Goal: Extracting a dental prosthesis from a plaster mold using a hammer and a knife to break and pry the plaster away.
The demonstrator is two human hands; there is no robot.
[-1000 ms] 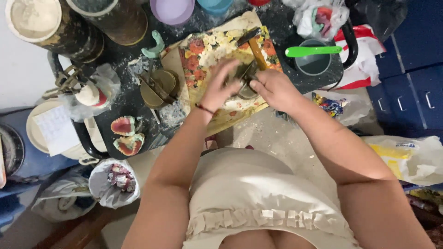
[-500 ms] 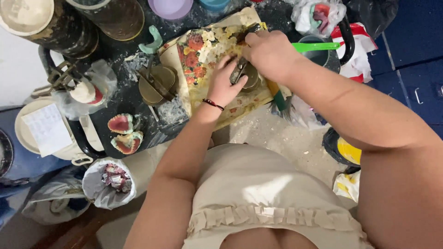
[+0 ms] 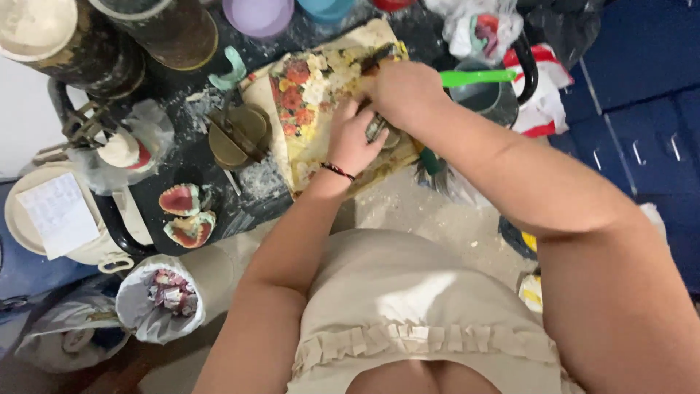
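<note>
A small metal part (image 3: 378, 130) is gripped between both hands over the flower-patterned board (image 3: 306, 109): left hand (image 3: 355, 138) closed on it from below, right hand (image 3: 397, 91) clamped over the top. A brass flask (image 3: 237, 135) sits just left of the board; two pink denture casts (image 3: 186, 213) lie further left, apart.

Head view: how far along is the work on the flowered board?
Done: two pink denture models sit aside on the dark worktop. In hand: left hand steadies a small metal piece on the flowered board; right hand works over it, grip hidden. Left: cannot tell.
</note>
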